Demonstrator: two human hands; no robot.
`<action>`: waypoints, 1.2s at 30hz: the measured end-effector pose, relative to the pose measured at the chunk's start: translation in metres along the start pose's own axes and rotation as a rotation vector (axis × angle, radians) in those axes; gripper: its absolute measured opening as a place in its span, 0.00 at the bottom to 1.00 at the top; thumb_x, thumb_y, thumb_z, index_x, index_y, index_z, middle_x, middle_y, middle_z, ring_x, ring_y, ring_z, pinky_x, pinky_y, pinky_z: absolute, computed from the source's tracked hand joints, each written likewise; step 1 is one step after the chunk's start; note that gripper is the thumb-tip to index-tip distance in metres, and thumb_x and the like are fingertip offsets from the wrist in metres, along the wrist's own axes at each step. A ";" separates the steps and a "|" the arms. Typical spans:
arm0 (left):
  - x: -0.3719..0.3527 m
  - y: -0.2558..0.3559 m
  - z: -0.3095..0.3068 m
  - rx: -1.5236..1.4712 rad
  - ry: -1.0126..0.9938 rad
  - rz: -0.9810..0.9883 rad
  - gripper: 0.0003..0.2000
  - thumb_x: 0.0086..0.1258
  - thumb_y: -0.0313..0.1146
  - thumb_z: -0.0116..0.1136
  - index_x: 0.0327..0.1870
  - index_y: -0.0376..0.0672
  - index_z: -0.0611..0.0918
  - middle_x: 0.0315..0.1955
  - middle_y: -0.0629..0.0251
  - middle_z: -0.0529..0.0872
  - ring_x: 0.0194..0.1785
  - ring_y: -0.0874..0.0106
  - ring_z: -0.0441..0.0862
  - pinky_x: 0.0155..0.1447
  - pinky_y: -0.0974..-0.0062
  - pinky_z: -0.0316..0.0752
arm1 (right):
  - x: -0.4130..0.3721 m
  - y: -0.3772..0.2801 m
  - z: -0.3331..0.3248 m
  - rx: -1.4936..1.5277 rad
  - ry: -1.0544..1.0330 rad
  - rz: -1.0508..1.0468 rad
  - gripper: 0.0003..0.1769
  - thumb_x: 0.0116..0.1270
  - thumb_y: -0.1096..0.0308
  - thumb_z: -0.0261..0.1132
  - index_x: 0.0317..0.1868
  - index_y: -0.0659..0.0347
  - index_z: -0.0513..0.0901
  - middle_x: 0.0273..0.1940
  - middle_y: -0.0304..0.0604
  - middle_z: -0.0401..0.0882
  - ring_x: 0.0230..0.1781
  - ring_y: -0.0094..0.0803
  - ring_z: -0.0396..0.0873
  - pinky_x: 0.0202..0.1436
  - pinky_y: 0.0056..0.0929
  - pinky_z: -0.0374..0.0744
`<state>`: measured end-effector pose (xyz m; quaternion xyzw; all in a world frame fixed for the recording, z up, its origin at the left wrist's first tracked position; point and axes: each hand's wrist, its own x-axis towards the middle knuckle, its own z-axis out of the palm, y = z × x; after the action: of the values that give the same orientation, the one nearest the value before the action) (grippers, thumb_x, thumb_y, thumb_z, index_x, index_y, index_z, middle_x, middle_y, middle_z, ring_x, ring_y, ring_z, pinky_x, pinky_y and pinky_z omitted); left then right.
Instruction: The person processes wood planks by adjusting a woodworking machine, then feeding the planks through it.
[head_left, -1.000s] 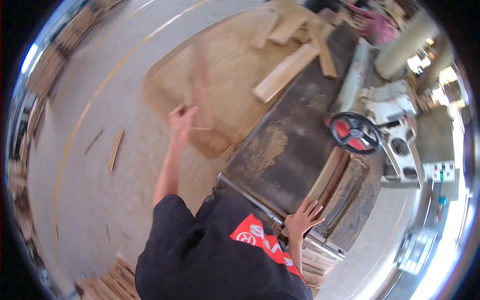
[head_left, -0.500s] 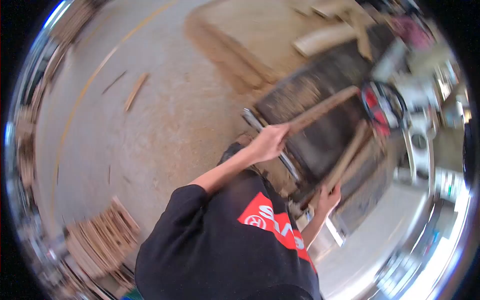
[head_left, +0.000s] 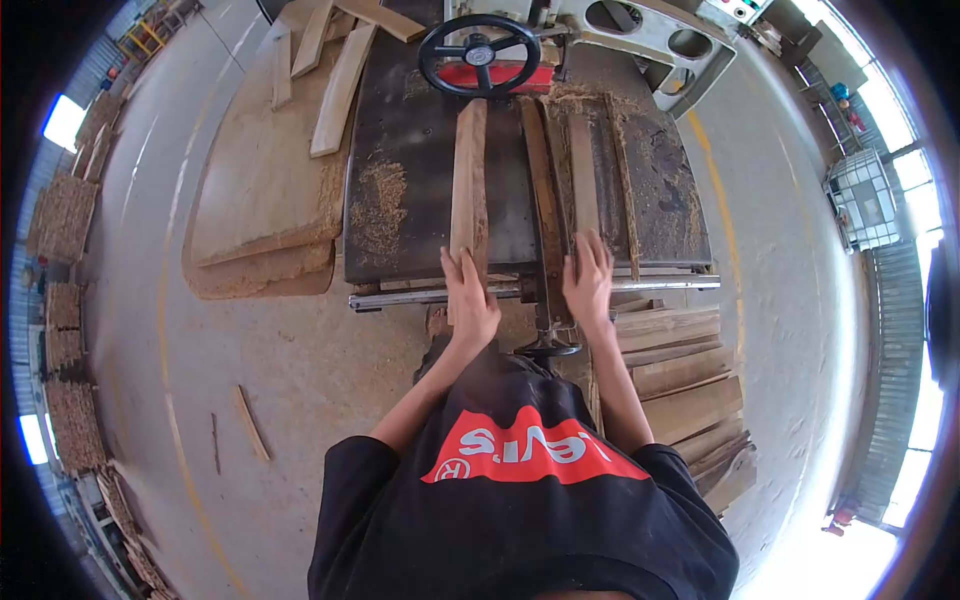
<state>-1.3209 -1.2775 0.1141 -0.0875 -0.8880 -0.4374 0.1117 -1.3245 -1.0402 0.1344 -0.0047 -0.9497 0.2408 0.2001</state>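
Observation:
My left hand (head_left: 470,305) is closed around the near end of a wooden board (head_left: 468,185), which lies lengthwise on the dark machine table (head_left: 400,235). To its right, my right hand (head_left: 588,280) grips the near end of a narrower wooden strip (head_left: 583,180), fingers along its top. A dark slot with a brown strip (head_left: 540,170) runs between the two pieces. Beyond the boards' far ends stands a black handwheel (head_left: 480,55) in front of a red part (head_left: 500,78).
Loose boards (head_left: 340,90) lie on a sheet-topped stack (head_left: 260,220) at the left. Stacked planks (head_left: 690,390) sit low on the right. A smaller handwheel (head_left: 547,349) projects below the table's metal front rail (head_left: 430,297). Sawdust (head_left: 380,200) covers parts of the table.
The view has swung round to face the machine table squarely. Both hands still hold their wooden pieces, which now lie nearly parallel, pointing away from me.

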 end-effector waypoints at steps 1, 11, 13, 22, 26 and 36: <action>0.006 0.002 0.004 -0.028 -0.006 0.012 0.46 0.65 0.18 0.63 0.85 0.26 0.55 0.82 0.18 0.50 0.85 0.22 0.49 0.86 0.40 0.56 | 0.007 -0.018 0.006 0.122 0.010 -0.051 0.31 0.72 0.71 0.71 0.74 0.67 0.77 0.76 0.69 0.73 0.78 0.63 0.71 0.79 0.52 0.74; -0.007 -0.047 -0.028 0.303 -0.366 0.179 0.77 0.36 0.66 0.88 0.87 0.31 0.56 0.88 0.33 0.47 0.92 0.40 0.34 0.88 0.29 0.34 | -0.008 -0.073 0.099 0.298 -0.158 -0.039 0.41 0.82 0.58 0.63 0.85 0.73 0.59 0.85 0.76 0.50 0.82 0.76 0.61 0.82 0.58 0.70; -0.007 -0.054 -0.023 0.273 -0.362 0.225 0.74 0.40 0.62 0.88 0.87 0.30 0.58 0.87 0.35 0.52 0.92 0.42 0.37 0.88 0.30 0.36 | -0.021 -0.076 0.102 0.259 -0.119 -0.010 0.40 0.83 0.58 0.63 0.85 0.71 0.60 0.85 0.77 0.52 0.82 0.76 0.60 0.82 0.58 0.70; 0.050 -0.052 -0.015 0.353 -0.385 0.231 0.67 0.48 0.61 0.84 0.85 0.26 0.62 0.84 0.39 0.64 0.93 0.48 0.42 0.89 0.34 0.38 | 0.015 -0.076 0.113 0.217 -0.110 0.091 0.36 0.83 0.59 0.63 0.85 0.61 0.64 0.82 0.78 0.58 0.76 0.76 0.69 0.76 0.59 0.77; 0.078 -0.055 -0.011 0.387 -0.399 0.220 0.71 0.43 0.66 0.86 0.84 0.26 0.63 0.84 0.40 0.65 0.93 0.49 0.42 0.90 0.33 0.37 | 0.038 -0.069 0.124 0.189 -0.087 0.066 0.36 0.84 0.58 0.61 0.86 0.59 0.63 0.82 0.77 0.58 0.73 0.74 0.74 0.71 0.59 0.82; 0.142 -0.069 0.004 0.367 -0.373 0.260 0.75 0.32 0.67 0.89 0.82 0.27 0.66 0.81 0.41 0.70 0.92 0.48 0.48 0.87 0.27 0.43 | 0.098 -0.058 0.146 0.158 -0.057 0.056 0.35 0.83 0.58 0.63 0.84 0.58 0.67 0.82 0.75 0.61 0.72 0.71 0.77 0.69 0.56 0.84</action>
<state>-1.4752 -1.3082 0.0986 -0.2578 -0.9388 -0.2278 0.0153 -1.4656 -1.1479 0.0811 -0.0089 -0.9325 0.3205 0.1661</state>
